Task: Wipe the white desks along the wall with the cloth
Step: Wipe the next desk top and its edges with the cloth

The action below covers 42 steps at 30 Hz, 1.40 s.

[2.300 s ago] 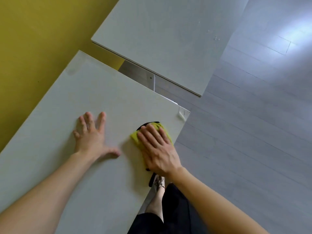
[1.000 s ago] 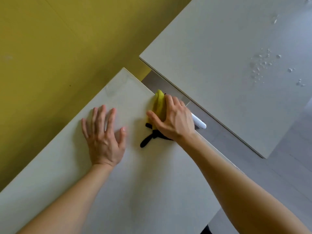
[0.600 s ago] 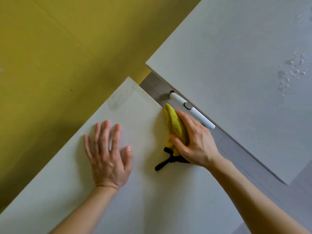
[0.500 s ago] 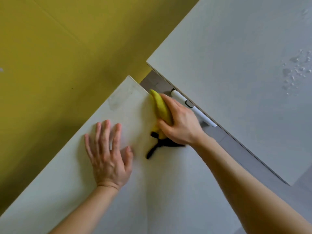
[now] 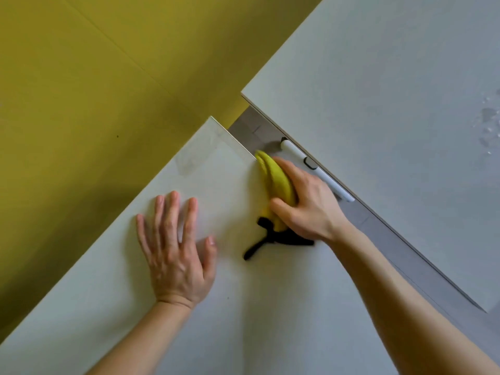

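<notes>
Two white tables stand along the yellow wall (image 5: 81,104). On the nearer table (image 5: 270,320) the left hand (image 5: 176,255) lies flat, fingers straight and spread, as if bracing. A faint smear (image 5: 194,158) shows near that table's far corner, so this corner looks not yet wiped. Just right of it, the yellow cloth (image 5: 276,180) is bunched on the table's far edge, gripped by the right hand (image 5: 305,207) with fingers curled round it. Across the gap, the second table (image 5: 378,131) carries water droplets (image 5: 489,123) at its right side and probably awaits wiping.
</notes>
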Each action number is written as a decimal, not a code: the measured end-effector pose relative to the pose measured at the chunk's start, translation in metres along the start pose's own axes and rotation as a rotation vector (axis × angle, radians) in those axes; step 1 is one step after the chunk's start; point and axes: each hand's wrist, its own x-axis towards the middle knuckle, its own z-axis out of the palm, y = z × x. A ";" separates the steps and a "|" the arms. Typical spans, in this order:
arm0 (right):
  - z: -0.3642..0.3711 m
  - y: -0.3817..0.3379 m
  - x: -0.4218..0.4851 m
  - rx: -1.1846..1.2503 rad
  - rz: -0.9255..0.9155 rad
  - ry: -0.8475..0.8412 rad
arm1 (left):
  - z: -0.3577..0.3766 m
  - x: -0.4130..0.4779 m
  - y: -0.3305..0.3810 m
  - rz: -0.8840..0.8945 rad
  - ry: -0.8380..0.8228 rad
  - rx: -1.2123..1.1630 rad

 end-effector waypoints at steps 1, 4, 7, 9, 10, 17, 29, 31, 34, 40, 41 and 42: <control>0.009 -0.015 0.032 -0.024 -0.048 0.026 | 0.000 0.000 -0.001 0.004 0.002 0.004; 0.033 -0.058 0.105 -0.052 -0.131 0.052 | 0.002 0.000 -0.002 0.004 0.011 0.015; 0.030 -0.043 0.075 -0.028 -0.140 0.084 | 0.002 0.000 -0.002 -0.002 0.011 0.009; 0.013 -0.011 0.009 -0.042 -0.112 0.107 | 0.001 0.000 -0.002 0.001 0.014 0.002; 0.003 0.002 -0.025 -0.063 -0.089 0.109 | 0.002 0.000 -0.001 0.001 0.016 0.001; 0.019 -0.024 0.023 -0.235 -0.033 0.104 | 0.003 0.002 -0.002 0.003 0.013 0.023; -0.007 0.047 -0.117 -0.199 -0.029 0.145 | 0.008 0.004 -0.005 0.016 0.072 0.028; -0.022 0.073 -0.176 -0.238 0.028 0.124 | 0.010 0.005 -0.005 0.020 0.079 0.033; -0.019 0.066 -0.168 -0.285 0.075 0.118 | 0.003 0.002 0.000 0.089 0.101 0.054; 0.009 -0.004 -0.022 -0.216 0.023 0.100 | 0.000 -0.087 0.089 0.242 0.002 -0.031; 0.009 -0.001 -0.026 -0.206 0.011 0.114 | 0.002 -0.103 0.103 0.236 -0.014 -0.058; 0.006 0.008 -0.042 -0.187 0.011 0.134 | 0.004 -0.111 0.110 0.228 -0.012 -0.076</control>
